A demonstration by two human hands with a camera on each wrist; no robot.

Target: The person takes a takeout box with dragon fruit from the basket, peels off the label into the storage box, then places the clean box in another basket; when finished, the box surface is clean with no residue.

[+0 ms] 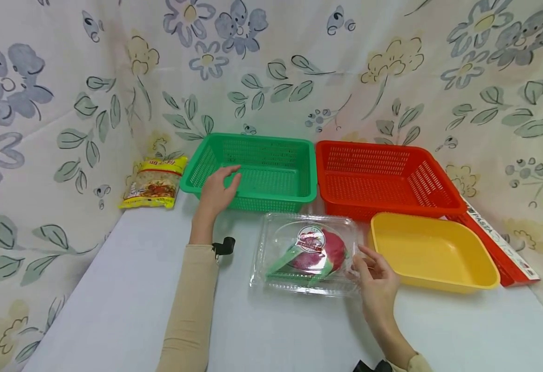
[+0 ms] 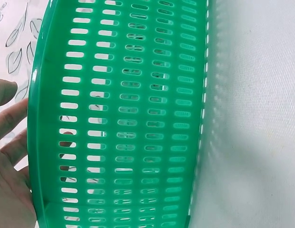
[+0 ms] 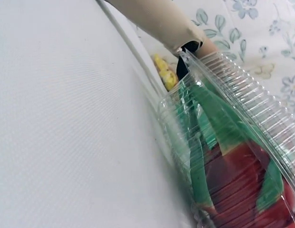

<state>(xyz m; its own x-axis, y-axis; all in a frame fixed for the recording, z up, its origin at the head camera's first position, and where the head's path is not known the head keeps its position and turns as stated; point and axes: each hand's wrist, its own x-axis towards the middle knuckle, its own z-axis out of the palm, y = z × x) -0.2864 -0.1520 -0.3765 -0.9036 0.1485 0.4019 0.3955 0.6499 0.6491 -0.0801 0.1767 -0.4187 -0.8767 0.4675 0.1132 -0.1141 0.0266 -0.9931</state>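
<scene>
A clear plastic clamshell box (image 1: 271, 232) lies in the middle of the white table, with a red dragon fruit (image 1: 334, 250) with green tips inside and a round label on its lid. My right hand (image 1: 377, 281) grips the box's right edge between thumb and fingers; the right wrist view shows the box (image 3: 185, 156) close up but not the hand. My left hand (image 1: 217, 191) is over the front left rim of the green basket (image 1: 253, 204), fingers loosely bent. In the left wrist view, the left hand's fingers (image 2: 12, 118) pass partly behind the basket's rim (image 2: 35, 118).
A red basket (image 1: 360, 206) stands right of the green one, with a yellow tray (image 1: 434, 281) in front of it. A red pasta box (image 1: 509, 253) lies at the far right. A yellow food packet (image 1: 152, 183) leans by the curtain (image 1: 276, 46) at left.
</scene>
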